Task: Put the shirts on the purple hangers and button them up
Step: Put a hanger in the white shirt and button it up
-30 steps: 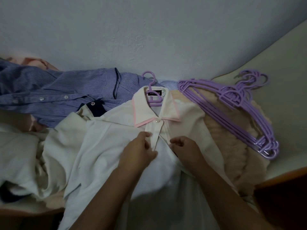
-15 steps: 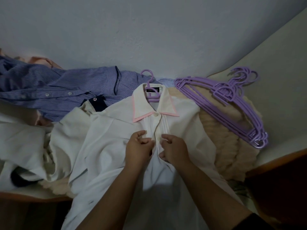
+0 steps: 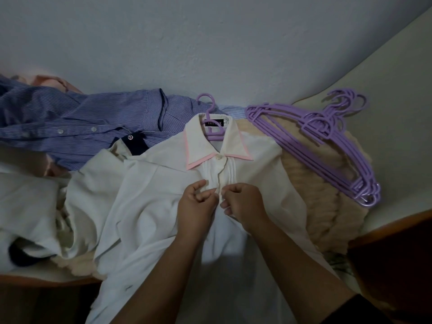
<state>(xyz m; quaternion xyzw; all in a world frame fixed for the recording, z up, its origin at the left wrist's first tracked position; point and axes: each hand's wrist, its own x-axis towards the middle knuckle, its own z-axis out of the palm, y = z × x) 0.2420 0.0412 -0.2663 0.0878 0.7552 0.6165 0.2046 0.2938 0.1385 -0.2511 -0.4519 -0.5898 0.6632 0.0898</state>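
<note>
Left hand: the left hand [image 3: 196,205] was curled, its fingertips pinching the placket edge of the white shirt [image 3: 163,195] just below the collar.
Right hand: the right hand [image 3: 243,202] was curled too, pinching the facing placket edge; the two hands nearly touched at the shirt's centre line.
White shirt: it lay face up on the bed [image 3: 397,90], already on a purple hanger [image 3: 211,127] whose hook stuck out above the collar [image 3: 203,148]. The collar was trimmed in pink, and the top button [image 3: 219,156] was fastened.
Label: a black neck label [image 3: 214,123] sat inside the collar; its writing was too blurred to read.
Striped shirt: a blue striped shirt [image 3: 81,122] lay crumpled to the left, against the wall [image 3: 210,43], partly under the white shirt.
Spare hangers: a stack of purple hangers [image 3: 327,146] rested to the right on a beige fluffy cloth [image 3: 327,206].
Other cloth: more white fabric [image 3: 28,206] was bunched at the far left.
</note>
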